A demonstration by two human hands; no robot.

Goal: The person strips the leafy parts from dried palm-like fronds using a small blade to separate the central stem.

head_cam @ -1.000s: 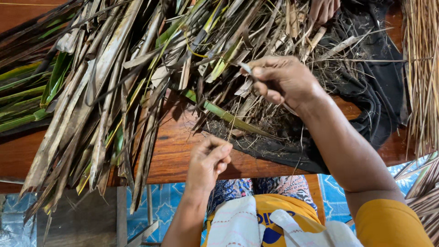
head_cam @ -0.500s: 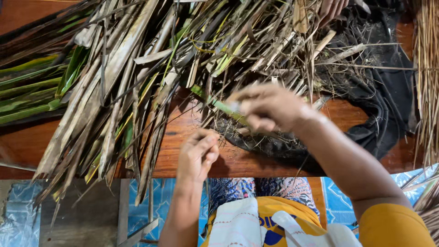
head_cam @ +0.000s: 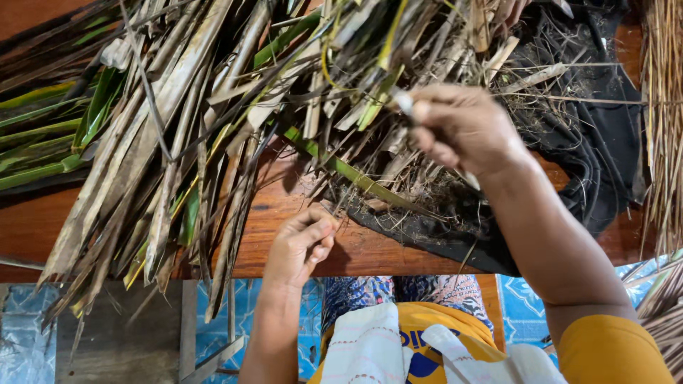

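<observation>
My right hand (head_cam: 462, 128) is raised over the leaf pile, closed on a thin pale blade-like piece whose tip pokes out at the thumb. My left hand (head_cam: 299, 245) rests at the near edge of the wooden table (head_cam: 277, 249), thumb and fingers pinched on the fine end of a leaf rib. Between the two hands a long green leaf strip (head_cam: 341, 167) slants across the table. A big pile of dry brown and green palm leaves (head_cam: 178, 128) spreads across the left and middle.
A black cloth (head_cam: 590, 163) strewn with leaf scraps lies under the right hand. A bundle of thin dry ribs (head_cam: 662, 107) hangs at the right edge. Another person's hand (head_cam: 509, 11) shows at the top. Blue patterned floor lies below the table.
My right hand swept down and left toward the left hand, then rose back up and right. My left hand shifted slightly left and kept its pinch.
</observation>
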